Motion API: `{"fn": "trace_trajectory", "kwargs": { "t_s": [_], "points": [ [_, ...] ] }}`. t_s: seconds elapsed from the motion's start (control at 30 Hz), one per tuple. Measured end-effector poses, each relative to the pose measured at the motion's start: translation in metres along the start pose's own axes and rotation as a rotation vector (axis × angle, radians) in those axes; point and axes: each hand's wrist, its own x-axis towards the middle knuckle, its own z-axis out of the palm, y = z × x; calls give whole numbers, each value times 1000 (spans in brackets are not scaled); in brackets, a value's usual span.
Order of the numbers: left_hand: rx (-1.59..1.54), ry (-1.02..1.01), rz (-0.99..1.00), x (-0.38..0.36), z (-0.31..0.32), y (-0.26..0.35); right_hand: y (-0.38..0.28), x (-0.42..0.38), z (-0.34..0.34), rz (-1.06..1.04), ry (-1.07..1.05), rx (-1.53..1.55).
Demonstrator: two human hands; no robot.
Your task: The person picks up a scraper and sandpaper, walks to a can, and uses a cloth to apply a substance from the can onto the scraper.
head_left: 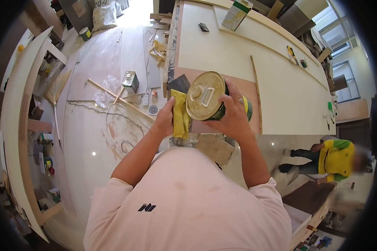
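Observation:
My right hand [234, 111] is wrapped round a large round tin can [205, 96], tilted so its gold lid with a small cap and a handle faces me. The can's side is dark green and yellow. Held upright in my left hand [165, 119] is a limp yellow cloth [180, 115], right beside the can's lid. A dark flat square [179, 83] lies on the table corner just beyond the cloth.
The cream work table [222, 54] carries a box-shaped tin [237, 14], a wood strip [256, 94] and a yellow-black tool [291, 55]. On the floor stand a square metal can [130, 81] and a cable. A person in yellow and green [337, 157] is at right.

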Motion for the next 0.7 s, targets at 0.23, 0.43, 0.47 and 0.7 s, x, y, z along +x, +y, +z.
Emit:
{"fn": "trace_trajectory", "kwargs": {
  "t_s": [0.23,0.43,0.47,0.7],
  "points": [
    [-29,48,-60,0,-21,4,-23,11,17,-23,-67,-137],
    [133,138,-69,15,-46,-8,-35,16,26,29,-151,-177],
    [153,147,-58,14,-44,-7,-36,16,28,31,-159,-178],
    [270,154,-30,17,-52,-3,-38,19,41,77,-260,-207]
  ]
}}
